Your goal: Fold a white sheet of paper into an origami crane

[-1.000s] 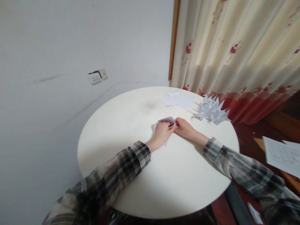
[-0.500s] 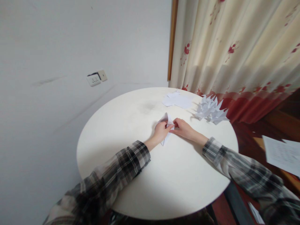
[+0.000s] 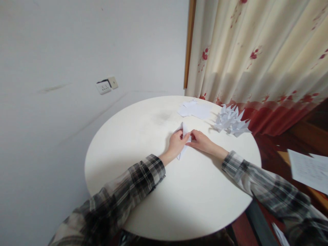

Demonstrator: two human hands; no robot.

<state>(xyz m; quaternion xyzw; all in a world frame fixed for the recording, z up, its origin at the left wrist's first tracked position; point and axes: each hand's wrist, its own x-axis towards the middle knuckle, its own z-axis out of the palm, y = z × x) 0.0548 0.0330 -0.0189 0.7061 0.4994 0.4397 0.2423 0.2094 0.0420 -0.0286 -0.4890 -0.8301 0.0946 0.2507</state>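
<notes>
A partly folded sheet of white paper (image 3: 183, 152) is between my two hands near the middle of the round table. My left hand (image 3: 175, 142) is closed on it from the left, thumb and fingers pinching the fold, and covers much of the sheet. From the right, my right hand (image 3: 200, 140) pinches the paper's right edge between thumb and fingertips. A pointed flap stands up above my left hand, and a narrow tip shows below it. The finer creases are too small to make out.
The round white table (image 3: 143, 123) stands by a wall with a socket (image 3: 104, 87). Flat white paper sheets (image 3: 197, 110) lie at its far side. Several folded paper pieces with pointed tips (image 3: 230, 119) are heaped at the right edge. Written sheets (image 3: 310, 169) lie beyond the table.
Both hands stay on the folded paper in nearly the same place. The standing flap looks slightly narrower, and the whole view has shifted a little.
</notes>
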